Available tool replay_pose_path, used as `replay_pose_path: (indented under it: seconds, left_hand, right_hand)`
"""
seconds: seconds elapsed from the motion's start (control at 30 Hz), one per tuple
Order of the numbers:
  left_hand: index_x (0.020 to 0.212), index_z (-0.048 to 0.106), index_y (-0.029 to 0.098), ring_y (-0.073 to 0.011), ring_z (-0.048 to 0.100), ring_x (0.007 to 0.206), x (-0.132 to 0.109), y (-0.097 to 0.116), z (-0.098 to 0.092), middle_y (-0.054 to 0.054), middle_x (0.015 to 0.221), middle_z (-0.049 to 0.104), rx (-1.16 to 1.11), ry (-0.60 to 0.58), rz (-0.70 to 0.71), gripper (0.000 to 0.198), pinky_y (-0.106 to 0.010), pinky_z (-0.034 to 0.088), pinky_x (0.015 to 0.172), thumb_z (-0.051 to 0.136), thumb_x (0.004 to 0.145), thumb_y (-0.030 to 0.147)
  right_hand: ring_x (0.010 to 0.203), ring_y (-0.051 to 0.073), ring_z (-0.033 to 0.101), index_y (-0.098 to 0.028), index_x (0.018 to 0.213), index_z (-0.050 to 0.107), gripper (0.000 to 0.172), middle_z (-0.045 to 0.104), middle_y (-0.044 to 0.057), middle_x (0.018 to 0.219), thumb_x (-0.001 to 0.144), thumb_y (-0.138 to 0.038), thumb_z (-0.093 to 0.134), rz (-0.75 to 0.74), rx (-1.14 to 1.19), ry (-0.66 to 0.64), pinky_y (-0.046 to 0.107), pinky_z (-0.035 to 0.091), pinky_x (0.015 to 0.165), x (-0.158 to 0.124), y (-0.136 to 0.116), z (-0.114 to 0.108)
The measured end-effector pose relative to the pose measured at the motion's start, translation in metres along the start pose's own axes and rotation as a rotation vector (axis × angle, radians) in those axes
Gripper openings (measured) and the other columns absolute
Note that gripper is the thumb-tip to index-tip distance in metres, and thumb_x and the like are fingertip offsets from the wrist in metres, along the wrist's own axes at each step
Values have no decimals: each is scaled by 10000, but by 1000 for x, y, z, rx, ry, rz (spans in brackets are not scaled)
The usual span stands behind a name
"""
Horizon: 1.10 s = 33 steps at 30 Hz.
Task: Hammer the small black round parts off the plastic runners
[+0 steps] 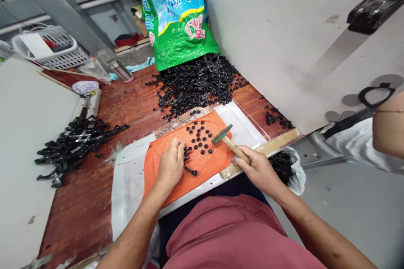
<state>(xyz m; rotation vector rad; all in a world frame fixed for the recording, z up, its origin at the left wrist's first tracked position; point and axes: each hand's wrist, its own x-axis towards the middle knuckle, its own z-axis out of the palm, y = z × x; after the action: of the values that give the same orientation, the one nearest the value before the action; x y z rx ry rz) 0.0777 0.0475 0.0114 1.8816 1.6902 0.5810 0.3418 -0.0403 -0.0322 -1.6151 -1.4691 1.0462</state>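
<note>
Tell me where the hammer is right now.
In the head view, the hammer is right of centre, its handle in the right hand, its green head over the orange cloth beside the round black pieces.

1. The cloth [216, 164] is plain orange; the pieces [198, 135] on it are black.
2. The hammer [233, 147] shows a green head and tan handle.
3. At twelve o'clock, the sack [181, 46] is green and blue, yellow-banded, with red-and-white print.
4. The surface [124, 103] is streaky red-brown.

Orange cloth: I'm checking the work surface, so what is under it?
Past the edges of the orange cloth, a white sheet shows, and a speckled slab along the far side; what lies beneath is covered.
</note>
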Motion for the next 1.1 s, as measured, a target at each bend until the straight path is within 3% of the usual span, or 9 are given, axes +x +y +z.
replay_pose_path:
  seconds: [0.33, 0.63, 0.7, 0.77, 0.87, 1.0, 1.1]
  left_hand:
    - [819, 374, 256, -196, 540, 638, 13, 5, 9, 8, 683, 539, 171, -37, -10, 193, -283, 324, 623, 345, 1000, 317]
    - [898, 435, 249, -216, 648, 692, 13, 20, 8, -18, 728, 668, 392, -107, -93, 183, -285, 323, 607, 325, 1034, 300]
    - [921, 448, 248, -229, 663, 706, 14, 20, 8, -26, 743, 686, 430, -111, -99, 190, -292, 310, 598, 318, 1039, 319]
    - [942, 457, 248, -235, 671, 712, 15, 20, 8, -28, 751, 696, 452, -111, -96, 192, -296, 302, 593, 315, 1041, 329]
    - [959, 461, 243, -234, 675, 722, 16, 18, 8, -37, 776, 708, 476, -96, -82, 188, -297, 303, 594, 314, 1043, 324]
    - [974, 457, 240, -226, 676, 722, 15, 16, 9, -43, 794, 715, 486, -100, -83, 190, -293, 303, 586, 303, 1051, 321]
    - [984, 456, 240, -222, 677, 711, 14, 18, 8, -31, 771, 714, 476, -119, -100, 175, -291, 305, 584, 306, 1052, 299]
  right_hand:
    - [641, 141, 493, -236, 1065, 663, 180, 515, -54, 698, 927, -276, 556, -27, -66, -3, 245, 376, 611, -1, 0, -1]
    - [659, 160, 577, -226, 1147, 680, 250, 624, -33, 728, 969, -316, 531, -61, -139, -26, 252, 429, 624, -2, -9, -5]
    - [715, 179, 640, -236, 1227, 674, 306, 703, -7, 809, 1008, -329, 482, -102, -205, -32, 267, 466, 662, -1, -17, -9]
    - [861, 207, 701, -249, 1335, 642, 363, 765, 39, 1030, 1030, -318, 456, -178, -319, 9, 295, 503, 758, 2, -27, -11]
    - [994, 221, 712, -252, 1436, 580, 417, 734, 73, 1233, 1039, -279, 456, -311, -459, 63, 310, 512, 855, 11, -44, -11]
    - [890, 192, 705, -255, 1518, 493, 466, 755, 62, 1050, 1056, -255, 433, -405, -558, 65, 276, 500, 773, 21, -59, -2]
    - [818, 193, 696, -266, 1497, 520, 453, 749, 56, 984, 1049, -254, 459, -413, -697, 2, 272, 479, 689, 24, -63, 4]
